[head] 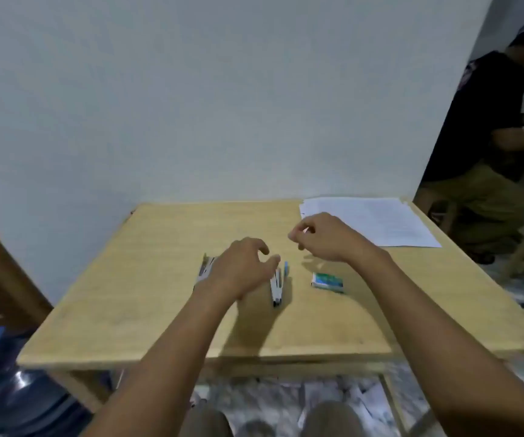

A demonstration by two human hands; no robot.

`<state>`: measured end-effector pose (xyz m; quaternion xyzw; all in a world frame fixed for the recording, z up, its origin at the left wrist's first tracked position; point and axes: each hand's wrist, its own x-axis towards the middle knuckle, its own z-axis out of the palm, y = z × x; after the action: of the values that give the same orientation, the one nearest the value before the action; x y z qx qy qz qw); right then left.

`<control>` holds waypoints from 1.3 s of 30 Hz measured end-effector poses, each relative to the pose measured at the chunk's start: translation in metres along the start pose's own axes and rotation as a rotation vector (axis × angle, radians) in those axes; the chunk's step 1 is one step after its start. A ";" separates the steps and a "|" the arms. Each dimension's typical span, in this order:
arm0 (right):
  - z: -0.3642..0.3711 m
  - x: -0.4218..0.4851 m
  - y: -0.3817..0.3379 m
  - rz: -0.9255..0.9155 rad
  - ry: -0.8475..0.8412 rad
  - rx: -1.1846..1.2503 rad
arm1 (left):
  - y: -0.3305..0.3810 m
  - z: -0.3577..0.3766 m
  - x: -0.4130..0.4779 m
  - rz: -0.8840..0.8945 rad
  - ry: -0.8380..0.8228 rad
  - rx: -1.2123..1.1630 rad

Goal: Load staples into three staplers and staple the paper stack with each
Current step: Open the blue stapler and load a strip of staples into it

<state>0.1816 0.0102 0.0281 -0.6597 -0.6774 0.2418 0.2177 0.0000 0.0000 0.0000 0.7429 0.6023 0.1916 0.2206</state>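
A blue jug (12, 383) stands on the floor at the left, beside the table (128, 294). On the table, stapler 1 (205, 268) lies left of centre, its right side hidden behind the left hand (241, 266). That hand hovers low, with its fingers loosely curled, a narrow gap between thumb and forefinger, and nothing in its grasp. Its thumb tip is just beside the far end of stapler 2 (276, 287), a white one lying at mid-table; whether they touch I cannot tell. A blue piece (286, 268) sits against that far end. Right of it lies the staple box (328, 282). Above and behind the box is the right hand (327, 236), with its fingertips drawn close around a pale speck too blurred to name. The paper (377, 220) lies at the far right corner. Another person (487, 121) sits beyond the wall's edge.
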 end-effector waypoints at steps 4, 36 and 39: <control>0.045 -0.019 0.006 0.152 -0.012 -0.227 | 0.006 0.041 -0.028 -0.100 -0.065 0.029; 0.079 -0.047 0.000 -0.033 0.404 0.422 | 0.007 0.025 -0.056 0.151 0.417 -0.489; 0.074 -0.044 0.010 0.139 0.484 0.643 | 0.004 0.023 -0.063 0.136 0.454 -0.607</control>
<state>0.1456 -0.0364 -0.0348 -0.6399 -0.4503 0.2932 0.5493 0.0028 -0.0648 -0.0182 0.6209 0.5011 0.5347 0.2783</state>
